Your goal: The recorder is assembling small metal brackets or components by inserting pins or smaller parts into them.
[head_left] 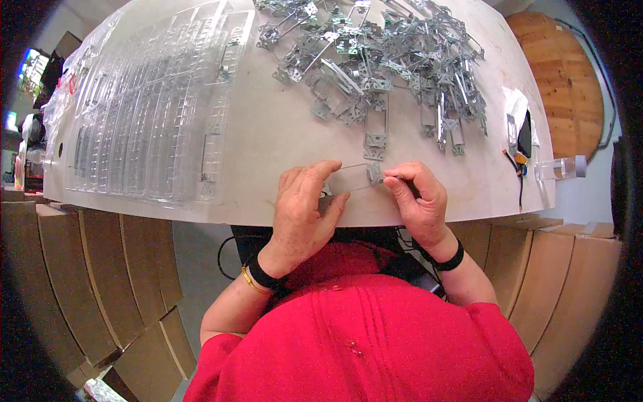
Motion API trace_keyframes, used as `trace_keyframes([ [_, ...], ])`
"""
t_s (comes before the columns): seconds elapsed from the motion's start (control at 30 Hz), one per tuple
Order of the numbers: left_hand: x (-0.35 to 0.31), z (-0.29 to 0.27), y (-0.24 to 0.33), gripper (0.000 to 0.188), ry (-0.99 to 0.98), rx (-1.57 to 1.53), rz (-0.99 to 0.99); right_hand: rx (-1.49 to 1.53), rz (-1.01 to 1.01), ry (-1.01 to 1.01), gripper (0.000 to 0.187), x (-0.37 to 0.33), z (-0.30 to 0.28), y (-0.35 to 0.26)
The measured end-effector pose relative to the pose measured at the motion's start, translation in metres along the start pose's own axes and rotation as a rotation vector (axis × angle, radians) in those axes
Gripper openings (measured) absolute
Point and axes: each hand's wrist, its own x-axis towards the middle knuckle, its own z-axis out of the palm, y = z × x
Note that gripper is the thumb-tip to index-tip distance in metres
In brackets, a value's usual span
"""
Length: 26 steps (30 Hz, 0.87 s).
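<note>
Near the front edge of the table lies a wire-framed metal bracket (374, 174), two thin rods with a pierced plate at the right end. My left hand (300, 209) has thumb and fingers around its left end, which is mostly hidden. At the plate on the other end, my right hand (423, 203) is closed in a pinch; whether it grips the plate's edge or some small part there is too small to tell. Just beyond, a similar bracket (376, 142) sticks out of a large tangled pile of metal brackets (395, 60).
Clear plastic trays (154, 114) with long slots cover the table's left side, a few brackets in them. At the right edge are a dark tool with a cord (522, 144) and a clear capped jar (562, 168). Cardboard boxes (536, 275) stand below on both sides.
</note>
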Motion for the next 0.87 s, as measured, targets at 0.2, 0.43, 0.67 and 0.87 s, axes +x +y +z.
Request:
trace_keyframes([
  [0.2, -0.0005, 0.0013, -0.0009, 0.052, 0.003, -0.001, -0.005, -0.046, -0.005, 0.003, 0.008, -0.0015, 0.0006, 0.0008],
  [0.43, 0.0004, 0.0023, -0.0005, 0.053, 0.002, 0.0, -0.005, -0.051, -0.033, 0.0, 0.008, -0.001, 0.0006, 0.0017],
  [0.67, 0.0004, 0.0019, 0.0, 0.051, 0.011, 0.011, 0.001, -0.063, -0.014, -0.006, 0.008, 0.0009, 0.0015, 0.0033],
  [0.87, 0.0017, 0.0, 0.0007, 0.051, 0.007, 0.017, 0.012, -0.048, 0.038, -0.024, 0.007, -0.0005, -0.0005, 0.0028],
])
